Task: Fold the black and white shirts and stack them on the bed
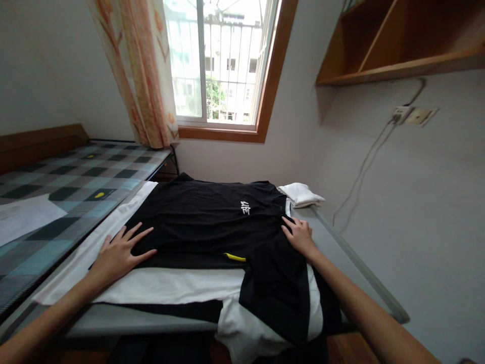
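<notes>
While both hands rest flat on it, the black short-sleeved cotton-looking T-shirt point(197, 212) with small white lettering lies spread over a long white cloth garment point(178, 287) on the grey-topped desk point(170, 322). Reading a clock from the shirt's middle, the left hand point(120, 253) sits at eight o'clock by the hem, fingers fanned wide; the right hand point(301, 236) is between three and four, near the collar, fingers slightly apart; neither visibly pinches fabric. A near sleeve droops over the desk edge toward five o'clock, and a folded white cloth point(298, 195) lies between two and three. The shirt should handle as light, soft and limp, hardly fragile, wrinkling readily and perhaps sliding on the layer beneath; hem corners and shoulder seams look like the surest holds, with care not to pinch the white garment too.
</notes>
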`<action>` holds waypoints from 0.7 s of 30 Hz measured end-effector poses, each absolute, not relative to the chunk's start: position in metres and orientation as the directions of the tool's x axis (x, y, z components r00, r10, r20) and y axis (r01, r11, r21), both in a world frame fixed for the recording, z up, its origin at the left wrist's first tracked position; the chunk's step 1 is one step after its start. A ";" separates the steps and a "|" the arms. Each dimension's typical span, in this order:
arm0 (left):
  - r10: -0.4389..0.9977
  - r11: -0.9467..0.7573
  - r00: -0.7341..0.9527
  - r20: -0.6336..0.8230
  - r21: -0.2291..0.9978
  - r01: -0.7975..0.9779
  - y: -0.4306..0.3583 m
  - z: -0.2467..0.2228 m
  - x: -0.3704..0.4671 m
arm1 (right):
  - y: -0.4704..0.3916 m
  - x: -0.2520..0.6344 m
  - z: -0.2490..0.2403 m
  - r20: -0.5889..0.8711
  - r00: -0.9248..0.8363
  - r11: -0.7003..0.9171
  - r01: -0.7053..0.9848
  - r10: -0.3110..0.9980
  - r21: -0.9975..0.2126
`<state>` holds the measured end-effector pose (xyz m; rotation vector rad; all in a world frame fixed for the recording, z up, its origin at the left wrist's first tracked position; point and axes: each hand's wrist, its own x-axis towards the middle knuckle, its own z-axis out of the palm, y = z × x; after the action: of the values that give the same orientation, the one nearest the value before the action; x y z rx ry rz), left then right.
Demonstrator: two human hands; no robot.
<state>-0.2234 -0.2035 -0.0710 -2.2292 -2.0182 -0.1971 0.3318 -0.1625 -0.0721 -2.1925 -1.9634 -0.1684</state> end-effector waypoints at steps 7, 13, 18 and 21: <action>0.982 -0.070 0.066 0.175 0.020 0.997 -0.198 -0.068 -0.222 | -0.129 0.317 -0.070 0.190 0.114 -0.107 0.993 0.975 -0.050; 0.983 -0.040 0.032 0.179 0.042 0.998 -0.176 -0.066 -0.223 | -0.093 0.302 -0.067 0.163 0.087 -0.083 0.996 0.983 -0.034; 0.983 -0.012 0.003 0.183 0.048 0.999 -0.159 -0.067 -0.223 | -0.059 0.292 -0.063 0.129 0.074 -0.070 0.997 0.989 -0.036; 0.983 0.006 -0.015 0.183 0.049 0.999 -0.149 -0.067 -0.221 | -0.036 0.287 -0.061 0.099 0.063 -0.060 0.998 0.993 -0.033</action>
<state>-0.2212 -0.1494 -0.0670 -2.1347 -2.1571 -0.2507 0.2868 -0.0362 -0.0611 -2.2210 -2.0879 -0.0762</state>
